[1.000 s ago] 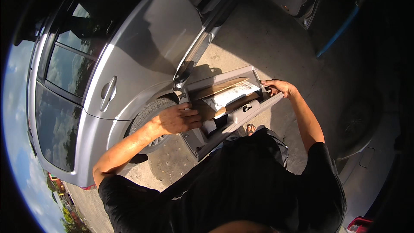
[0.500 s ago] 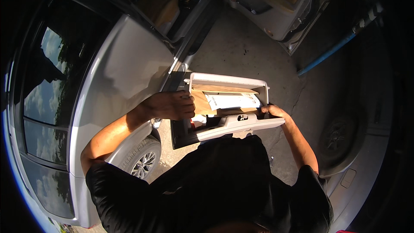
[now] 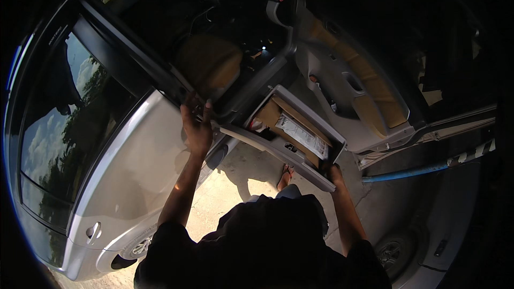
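A grey glove box [image 3: 309, 170] is held tilted in front of me, its compartment facing up. Inside it lie a brown envelope [image 3: 270, 113] and a white printed packet [image 3: 302, 135]. A small red and white item [image 3: 258, 125] shows at the left end of the compartment. My right hand [image 3: 335, 175] grips the near right corner of the box, with most of its fingers hidden. My left hand [image 3: 198, 128] is off the box, fingers apart, at the edge of the silver car's door opening; whether it touches the car I cannot tell.
The silver car [image 3: 134, 155] stands close on my left, with a tan seat [image 3: 211, 64] in its dark interior. Its open front door [image 3: 353, 91] is beyond the box. A blue pole [image 3: 407, 173] and another vehicle's wheel [image 3: 390, 254] are on the right.
My left hand has let go of the glove box and moved up and left to the car. The box has turned and moved toward the door opening, still in my right hand.
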Demonstrator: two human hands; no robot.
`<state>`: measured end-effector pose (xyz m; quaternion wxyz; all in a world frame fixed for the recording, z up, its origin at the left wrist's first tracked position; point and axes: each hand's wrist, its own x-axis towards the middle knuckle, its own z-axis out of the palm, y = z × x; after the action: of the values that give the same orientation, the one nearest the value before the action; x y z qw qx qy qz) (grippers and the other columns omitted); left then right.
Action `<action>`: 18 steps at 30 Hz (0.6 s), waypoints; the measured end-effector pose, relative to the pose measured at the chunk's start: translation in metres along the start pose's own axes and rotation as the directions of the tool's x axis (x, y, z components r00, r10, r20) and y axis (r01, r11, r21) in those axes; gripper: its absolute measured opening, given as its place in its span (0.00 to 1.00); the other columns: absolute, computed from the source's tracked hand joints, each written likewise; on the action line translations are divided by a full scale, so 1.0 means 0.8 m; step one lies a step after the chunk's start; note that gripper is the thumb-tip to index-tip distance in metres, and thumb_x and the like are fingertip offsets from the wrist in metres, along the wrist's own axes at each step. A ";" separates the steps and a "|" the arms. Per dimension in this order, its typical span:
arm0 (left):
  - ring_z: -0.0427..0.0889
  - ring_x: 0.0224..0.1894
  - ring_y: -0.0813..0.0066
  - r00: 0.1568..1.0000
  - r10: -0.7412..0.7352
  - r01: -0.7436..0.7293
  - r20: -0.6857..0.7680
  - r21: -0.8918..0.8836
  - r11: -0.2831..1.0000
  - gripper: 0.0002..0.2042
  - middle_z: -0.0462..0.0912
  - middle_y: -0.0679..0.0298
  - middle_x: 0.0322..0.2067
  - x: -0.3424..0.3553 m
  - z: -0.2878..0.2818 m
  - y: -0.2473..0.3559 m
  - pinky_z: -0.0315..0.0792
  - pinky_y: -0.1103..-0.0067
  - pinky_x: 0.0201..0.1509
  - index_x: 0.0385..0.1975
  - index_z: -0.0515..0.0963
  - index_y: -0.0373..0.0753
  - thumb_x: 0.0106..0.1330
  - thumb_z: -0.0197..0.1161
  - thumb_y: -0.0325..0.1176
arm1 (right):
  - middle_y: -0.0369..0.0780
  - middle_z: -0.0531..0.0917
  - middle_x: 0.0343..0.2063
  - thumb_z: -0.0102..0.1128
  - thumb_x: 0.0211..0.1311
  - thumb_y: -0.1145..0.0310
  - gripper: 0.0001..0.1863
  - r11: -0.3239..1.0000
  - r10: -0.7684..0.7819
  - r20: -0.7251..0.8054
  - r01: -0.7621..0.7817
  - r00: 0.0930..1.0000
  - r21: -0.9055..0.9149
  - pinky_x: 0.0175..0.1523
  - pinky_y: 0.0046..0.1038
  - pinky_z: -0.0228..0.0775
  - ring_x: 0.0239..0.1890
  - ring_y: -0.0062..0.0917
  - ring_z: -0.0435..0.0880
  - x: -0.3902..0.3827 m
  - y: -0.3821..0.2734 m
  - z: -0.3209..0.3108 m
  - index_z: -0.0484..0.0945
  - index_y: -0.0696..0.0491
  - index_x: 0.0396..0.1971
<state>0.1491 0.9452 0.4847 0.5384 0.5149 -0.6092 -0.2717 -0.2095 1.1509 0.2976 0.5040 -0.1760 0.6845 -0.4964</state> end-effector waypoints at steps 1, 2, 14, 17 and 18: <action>0.76 0.57 0.63 0.991 -0.087 0.074 -0.100 -0.126 0.989 0.27 0.74 0.55 0.58 0.001 0.023 -0.018 0.69 0.69 0.61 0.65 0.66 0.40 0.69 0.65 0.41 | 0.42 0.81 0.26 0.59 0.45 0.61 0.19 0.999 -0.027 0.002 0.027 1.000 0.042 0.36 0.31 0.70 0.29 0.29 0.79 0.036 -0.018 0.011 0.80 0.61 0.34; 0.74 0.60 0.59 0.947 -0.317 0.305 -0.047 -0.167 0.938 0.33 0.71 0.54 0.60 -0.001 0.048 -0.033 0.69 0.66 0.61 0.66 0.62 0.39 0.67 0.66 0.46 | 0.42 0.81 0.26 0.59 0.47 0.62 0.19 0.998 0.023 0.021 -0.024 1.000 0.059 0.35 0.30 0.70 0.29 0.28 0.79 0.064 -0.034 0.021 0.81 0.60 0.35; 0.68 0.62 0.55 0.582 -0.554 0.804 0.595 -0.317 0.503 0.39 0.69 0.58 0.62 0.146 0.272 -0.146 0.63 0.54 0.64 0.67 0.64 0.47 0.61 0.60 0.65 | 0.46 0.77 0.52 0.61 0.66 0.57 0.33 0.902 0.034 0.175 -0.106 0.984 0.418 0.47 0.29 0.78 0.48 0.29 0.82 0.345 -0.144 0.221 0.66 0.61 0.64; 0.77 0.52 0.66 0.632 -0.601 0.775 0.489 -0.393 0.495 0.30 0.77 0.63 0.51 0.215 0.293 -0.199 0.72 0.63 0.53 0.59 0.72 0.48 0.61 0.63 0.57 | 0.48 0.78 0.52 0.61 0.65 0.56 0.33 0.917 0.009 0.144 -0.066 0.990 0.394 0.49 0.33 0.80 0.48 0.32 0.83 0.383 -0.167 0.266 0.67 0.61 0.63; 0.78 0.49 0.69 0.690 -0.511 0.724 0.514 -0.461 0.514 0.26 0.78 0.64 0.47 0.248 0.303 -0.218 0.74 0.67 0.50 0.56 0.74 0.47 0.62 0.63 0.54 | 0.49 0.78 0.53 0.61 0.65 0.56 0.34 0.944 0.081 0.065 -0.097 0.995 0.315 0.49 0.33 0.80 0.49 0.33 0.83 0.396 -0.180 0.284 0.66 0.62 0.63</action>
<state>0.0024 0.6519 0.3386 0.4390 0.4363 -0.3296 -0.7129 -0.1865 0.7381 0.2581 0.5651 -0.0743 0.5898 -0.5720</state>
